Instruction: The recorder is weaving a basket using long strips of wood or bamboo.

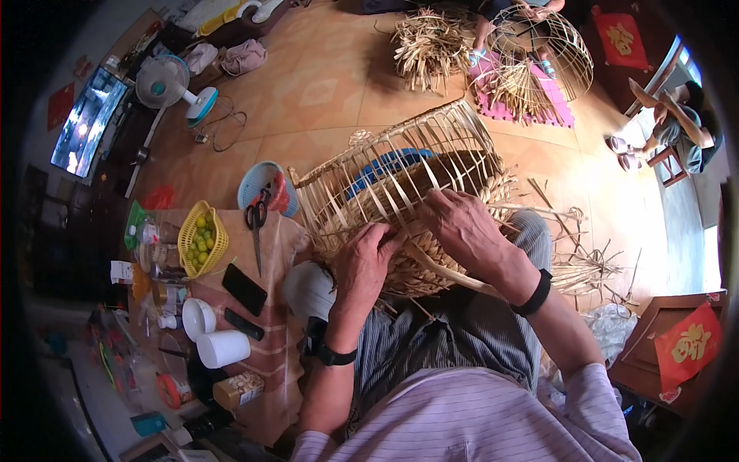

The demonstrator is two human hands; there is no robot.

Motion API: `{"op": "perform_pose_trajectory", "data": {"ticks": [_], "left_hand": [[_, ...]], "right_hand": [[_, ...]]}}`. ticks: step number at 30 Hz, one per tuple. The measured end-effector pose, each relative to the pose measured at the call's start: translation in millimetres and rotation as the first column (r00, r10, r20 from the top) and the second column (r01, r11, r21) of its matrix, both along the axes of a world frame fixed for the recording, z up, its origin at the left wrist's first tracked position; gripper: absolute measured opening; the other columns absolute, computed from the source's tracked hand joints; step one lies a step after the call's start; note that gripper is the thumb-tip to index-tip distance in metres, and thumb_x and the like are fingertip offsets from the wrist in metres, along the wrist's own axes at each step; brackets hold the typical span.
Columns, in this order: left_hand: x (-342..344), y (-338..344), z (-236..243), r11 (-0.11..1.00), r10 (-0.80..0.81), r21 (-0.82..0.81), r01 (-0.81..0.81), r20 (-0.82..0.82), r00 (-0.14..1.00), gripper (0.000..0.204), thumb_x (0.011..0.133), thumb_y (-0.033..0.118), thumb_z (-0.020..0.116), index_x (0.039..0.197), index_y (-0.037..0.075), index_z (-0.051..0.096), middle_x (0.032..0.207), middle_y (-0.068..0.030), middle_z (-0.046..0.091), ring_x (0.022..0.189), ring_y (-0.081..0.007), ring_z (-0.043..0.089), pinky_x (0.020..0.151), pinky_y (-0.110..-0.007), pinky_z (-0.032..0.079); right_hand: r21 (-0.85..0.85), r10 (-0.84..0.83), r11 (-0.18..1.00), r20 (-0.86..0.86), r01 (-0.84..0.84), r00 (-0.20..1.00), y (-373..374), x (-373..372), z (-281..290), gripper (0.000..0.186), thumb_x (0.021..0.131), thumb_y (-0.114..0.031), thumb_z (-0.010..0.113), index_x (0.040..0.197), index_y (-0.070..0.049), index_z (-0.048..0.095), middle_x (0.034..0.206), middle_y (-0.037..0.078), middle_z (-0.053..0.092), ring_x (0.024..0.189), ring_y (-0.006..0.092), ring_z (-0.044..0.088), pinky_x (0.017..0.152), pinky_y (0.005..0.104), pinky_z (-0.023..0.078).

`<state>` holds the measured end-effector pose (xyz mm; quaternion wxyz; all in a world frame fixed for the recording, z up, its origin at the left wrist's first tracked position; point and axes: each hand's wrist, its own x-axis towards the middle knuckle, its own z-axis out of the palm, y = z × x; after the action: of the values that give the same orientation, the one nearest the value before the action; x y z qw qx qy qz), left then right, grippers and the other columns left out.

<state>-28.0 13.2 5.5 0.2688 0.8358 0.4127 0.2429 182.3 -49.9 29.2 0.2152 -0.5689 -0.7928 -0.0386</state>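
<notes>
My left hand [362, 263] and right hand [466, 229] pinched the basket [412, 277], nearly closed (fingertips partly hidden); overpulling might have snapped the strip [453, 274].

A home's living room, shared with weaving: a lit flat-screen television [90, 122], a white-and-turquoise electric fan [162, 81], a glossy tan tiled floor [323, 58] and a straw-coloured bundle of dry strips [431, 50].

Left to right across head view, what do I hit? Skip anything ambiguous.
Television → yellow basket → scissors → left hand → right hand → person on the stool at far right.
</notes>
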Motion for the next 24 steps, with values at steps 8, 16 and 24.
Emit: {"op": "perform_pose_trajectory", "data": {"ticks": [8, 16, 24], "left_hand": [[1.5, 6.2, -5.7, 0.999, -0.030, -0.039, 0.032, 0.056, 0.998, 0.020, 0.096, 0.016, 0.070, 0.113, 0.005, 0.069, 0.101, -0.0166, 0.072, 0.094, -0.0385, 0.071, 0.080, -0.043, 0.055], [-7.2, 34.6, 21.5, 0.959, -0.270, -0.128, 0.252, -0.148, 0.951, 0.019, 0.099, 0.012, 0.061, 0.111, 0.004, 0.073, 0.095, -0.0171, 0.075, 0.090, -0.0292, 0.076, 0.078, -0.038, 0.058], [-11.3, 32.5, 40.2, 0.976, -0.219, 0.001, 0.219, 0.046, 0.975, 0.028, 0.097, -0.003, 0.053, 0.119, 0.003, 0.070, 0.110, -0.0175, 0.076, 0.099, -0.0258, 0.077, 0.085, -0.035, 0.059]], "right_hand": [[-0.053, -0.028, 0.998, -0.046, 0.025, 0.999, -14.2, 1.0, -3.2, 0.022, 0.090, -0.020, 0.065, 0.102, -0.003, 0.061, 0.093, 0.013, 0.057, 0.082, 0.0308, 0.068, 0.063, 0.0429, 0.054], [-0.145, -0.128, 0.983, -0.099, 0.113, 0.987, -20.4, 23.6, -20.0, 0.026, 0.098, -0.030, 0.066, 0.090, -0.006, 0.059, 0.069, 0.013, 0.063, 0.061, 0.0354, 0.065, 0.054, 0.0464, 0.050], [-0.084, -0.205, 0.977, -0.152, 0.193, 0.967, -24.1, 32.1, -34.7, 0.041, 0.100, -0.040, 0.065, 0.075, -0.008, 0.064, 0.062, 0.012, 0.063, 0.055, 0.0338, 0.063, 0.052, 0.0443, 0.048]]}}
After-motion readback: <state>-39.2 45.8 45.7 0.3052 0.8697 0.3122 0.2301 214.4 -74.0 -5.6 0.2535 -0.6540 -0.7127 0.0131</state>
